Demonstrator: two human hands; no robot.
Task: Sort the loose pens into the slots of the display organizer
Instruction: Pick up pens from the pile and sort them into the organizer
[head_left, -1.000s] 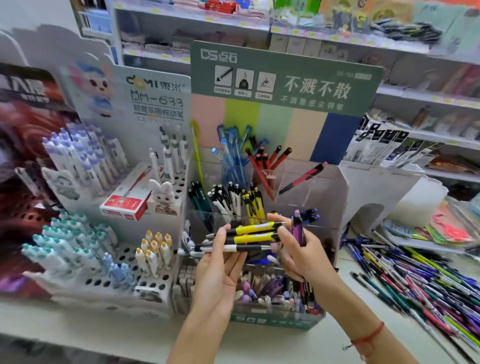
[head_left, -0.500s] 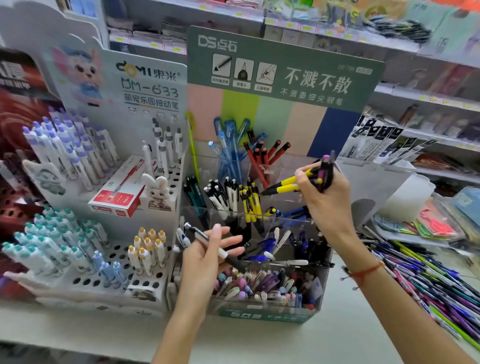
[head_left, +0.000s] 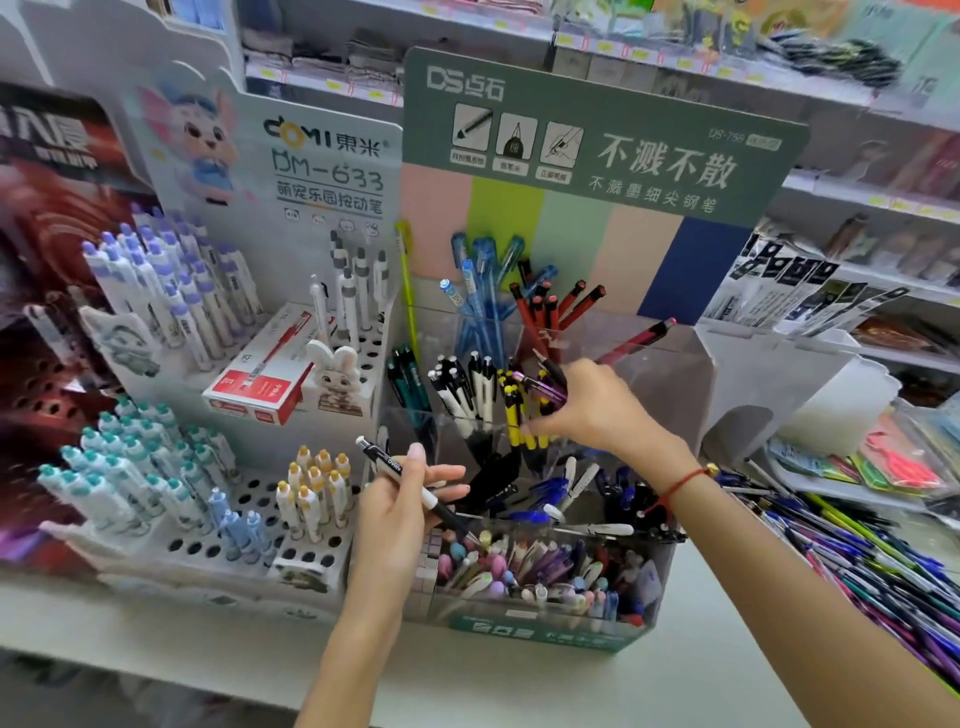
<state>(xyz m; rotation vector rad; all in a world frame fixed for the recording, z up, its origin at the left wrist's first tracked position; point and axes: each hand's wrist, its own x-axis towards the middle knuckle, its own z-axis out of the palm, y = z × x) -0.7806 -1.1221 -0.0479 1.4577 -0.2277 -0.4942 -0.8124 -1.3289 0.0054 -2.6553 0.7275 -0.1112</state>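
Observation:
A clear acrylic display organizer (head_left: 675, 395) stands in the middle, its slots holding blue, red, white, green and yellow pens. My left hand (head_left: 400, 514) holds a black-and-white pen (head_left: 410, 483) slanted in front of the organizer. My right hand (head_left: 597, 410) reaches into the slot of yellow pens (head_left: 514, 415), fingers curled round a purple pen (head_left: 540, 387) and touching the yellow ones. A heap of loose pens (head_left: 857, 540) lies on the shelf at the right.
A white perforated pen stand (head_left: 249, 540) with capped pens stands to the left, with a red box (head_left: 260, 379) and a rabbit figure (head_left: 335, 379) on it. The organizer's front tray (head_left: 545, 571) holds mixed pens. Shelves of stock run behind.
My right hand has come down from above the organizer into the yellow-pen slot with its pens. My left hand keeps the black-and-white pen, raised slightly.

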